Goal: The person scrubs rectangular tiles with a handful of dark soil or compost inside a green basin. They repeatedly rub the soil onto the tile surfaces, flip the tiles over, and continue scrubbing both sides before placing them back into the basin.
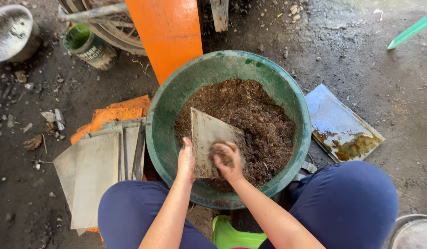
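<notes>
At the far left a round grey metal pan [10, 30] dusted with pale powder sits on the dark, gritty concrete floor [370, 60], and near it stands a green cylindrical tin can [89, 46]. Below them a stack of flat grey rectangular tiles [95, 173] lies over crumpled orange sheeting [109, 115], its smooth matte faces fanned slightly apart. A bright orange flat board [167, 32] leans down to the rim of the wide round green plastic basin [165, 115], which is scuffed and holds a heap of coarse, fibrous dark brown compost [264, 124]. Inside the basin, at its near side, the left hand [185, 159] grips the left edge of a thin grey square tile [206, 138], its fingers curled behind the tile (only the thumb side shows). The tile stands tilted over the compost. The right hand [227, 163] rests against the tile's face, its fingers cupped and pressed together around a clump of the crumbly compost. To the right of the basin a blue-grey flat plate [338, 124] with a rusty brown stain lies on the floor, and a teal plastic strip [409, 32] crosses the upper right corner.
</notes>
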Demonstrator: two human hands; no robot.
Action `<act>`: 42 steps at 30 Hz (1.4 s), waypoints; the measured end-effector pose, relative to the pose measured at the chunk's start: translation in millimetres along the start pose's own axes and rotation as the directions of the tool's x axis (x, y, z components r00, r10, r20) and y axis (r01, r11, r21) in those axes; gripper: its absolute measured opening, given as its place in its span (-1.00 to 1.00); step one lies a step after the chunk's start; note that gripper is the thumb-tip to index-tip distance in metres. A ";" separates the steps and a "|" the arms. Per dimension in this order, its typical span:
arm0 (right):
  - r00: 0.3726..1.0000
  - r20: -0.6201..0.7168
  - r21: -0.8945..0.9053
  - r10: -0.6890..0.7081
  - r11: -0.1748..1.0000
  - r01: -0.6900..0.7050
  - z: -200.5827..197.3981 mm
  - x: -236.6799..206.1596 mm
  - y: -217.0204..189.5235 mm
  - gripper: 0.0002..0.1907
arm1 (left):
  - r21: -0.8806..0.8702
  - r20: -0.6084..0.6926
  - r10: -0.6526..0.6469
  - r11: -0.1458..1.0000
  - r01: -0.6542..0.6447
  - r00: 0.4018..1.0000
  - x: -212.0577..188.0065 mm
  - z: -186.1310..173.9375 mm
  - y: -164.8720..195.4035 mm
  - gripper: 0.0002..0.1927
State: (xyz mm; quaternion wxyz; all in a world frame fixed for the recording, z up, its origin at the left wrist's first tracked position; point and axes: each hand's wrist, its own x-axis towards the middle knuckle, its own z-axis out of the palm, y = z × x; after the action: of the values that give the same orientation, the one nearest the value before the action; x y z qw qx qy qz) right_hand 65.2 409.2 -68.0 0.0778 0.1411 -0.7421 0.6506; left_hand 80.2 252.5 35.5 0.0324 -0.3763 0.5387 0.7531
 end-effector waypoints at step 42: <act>0.812 0.524 -0.275 -0.258 0.851 0.447 -52.9 146.9 -90.0 -0.87 | 0.723 0.417 0.146 0.546 -0.425 0.897 -89.4 64.0 -11.4 -0.49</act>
State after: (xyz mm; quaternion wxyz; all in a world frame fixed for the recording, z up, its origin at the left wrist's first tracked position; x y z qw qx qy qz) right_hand -49.7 435.3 68.4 0.0443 0.4136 -0.8111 0.4112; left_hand 115.3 342.7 89.0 0.1562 -0.1048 0.8599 0.4746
